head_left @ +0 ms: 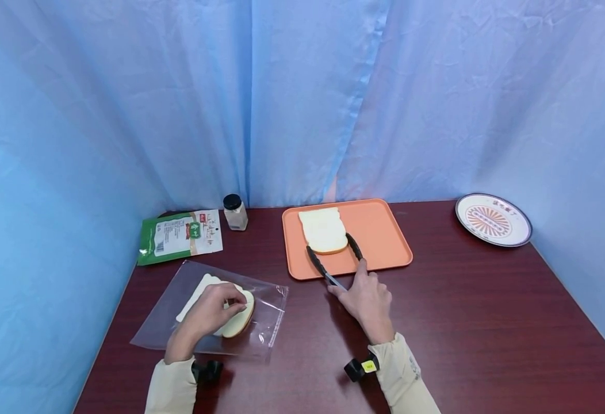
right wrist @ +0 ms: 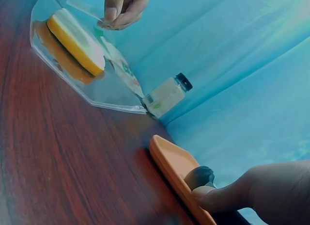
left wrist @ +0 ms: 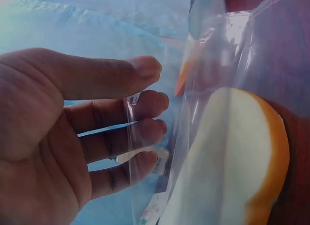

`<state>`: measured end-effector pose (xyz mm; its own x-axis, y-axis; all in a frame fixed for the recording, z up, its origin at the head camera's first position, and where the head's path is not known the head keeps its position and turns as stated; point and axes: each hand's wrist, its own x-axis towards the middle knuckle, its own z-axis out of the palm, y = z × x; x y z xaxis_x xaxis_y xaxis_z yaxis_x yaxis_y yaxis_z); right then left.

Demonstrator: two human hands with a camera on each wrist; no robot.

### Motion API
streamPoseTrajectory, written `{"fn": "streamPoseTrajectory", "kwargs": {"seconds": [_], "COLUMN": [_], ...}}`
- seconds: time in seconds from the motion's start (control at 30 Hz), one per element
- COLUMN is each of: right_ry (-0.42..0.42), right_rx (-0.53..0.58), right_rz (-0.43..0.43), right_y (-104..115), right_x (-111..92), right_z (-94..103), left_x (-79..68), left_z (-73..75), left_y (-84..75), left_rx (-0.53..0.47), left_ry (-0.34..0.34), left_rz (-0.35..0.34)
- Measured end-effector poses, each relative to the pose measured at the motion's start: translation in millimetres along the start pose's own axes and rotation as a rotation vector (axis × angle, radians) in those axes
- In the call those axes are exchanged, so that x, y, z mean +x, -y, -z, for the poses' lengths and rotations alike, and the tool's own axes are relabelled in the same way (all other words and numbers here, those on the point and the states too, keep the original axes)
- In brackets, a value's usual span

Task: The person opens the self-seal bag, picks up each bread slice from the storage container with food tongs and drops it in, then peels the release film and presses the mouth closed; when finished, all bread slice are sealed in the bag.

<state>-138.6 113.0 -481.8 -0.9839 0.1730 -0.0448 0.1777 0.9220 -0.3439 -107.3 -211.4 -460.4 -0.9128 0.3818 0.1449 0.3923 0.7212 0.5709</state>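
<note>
My left hand (head_left: 213, 307) pinches the film of a clear plastic bag (head_left: 163, 313), lifting it a little; the film crosses my fingers in the left wrist view. Inside the bag lies bread (head_left: 239, 326) with a golden crust, partly hidden under that hand. My right hand (head_left: 367, 300) holds tongs (head_left: 317, 263) with black tips, thumb on one arm and fingers on the other. Those tips are spread to either side of the near edge of a slice of bread (head_left: 324, 229). That slice lies flat on the left half of an orange tray (head_left: 377, 230).
A green and white food packet (head_left: 178, 236) lies behind the bag. Beside it stands a small jar (head_left: 236, 215) with a black lid. The patterned plate (head_left: 512, 230) sits at the far right, and blue curtains (head_left: 302, 103) close off the table's back and sides.
</note>
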Motion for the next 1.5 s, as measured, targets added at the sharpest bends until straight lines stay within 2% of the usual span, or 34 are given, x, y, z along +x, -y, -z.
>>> {"fn": "streamPoseTrajectory", "kwargs": {"seconds": [0.37, 0.73, 1.03, 1.5], "right_ry": [-0.028, -0.049, -0.086, -0.126], "right_rx": [0.03, 0.019, -0.019, 0.007], "right_rz": [-0.006, 0.02, 0.092, 0.127], "right_y": [1.3, 6.4, -0.5, -14.8], "right_x": [8.4, 14.5, 17.7, 18.8], "right_z": [-10.6, -12.1, -12.1, -13.3], "left_x": [0.7, 1.4, 1.2, 1.1], "left_z": [-1.5, -1.7, -1.4, -0.7], "left_y": [0.7, 1.8, 0.6, 0.9], "left_rx": [0.017, 0.021, 0.025, 0.025], "left_ry": [-0.022, -0.043, -0.041, -0.056], "left_rz": [-0.004, -0.001, 0.016, 0.019]}}
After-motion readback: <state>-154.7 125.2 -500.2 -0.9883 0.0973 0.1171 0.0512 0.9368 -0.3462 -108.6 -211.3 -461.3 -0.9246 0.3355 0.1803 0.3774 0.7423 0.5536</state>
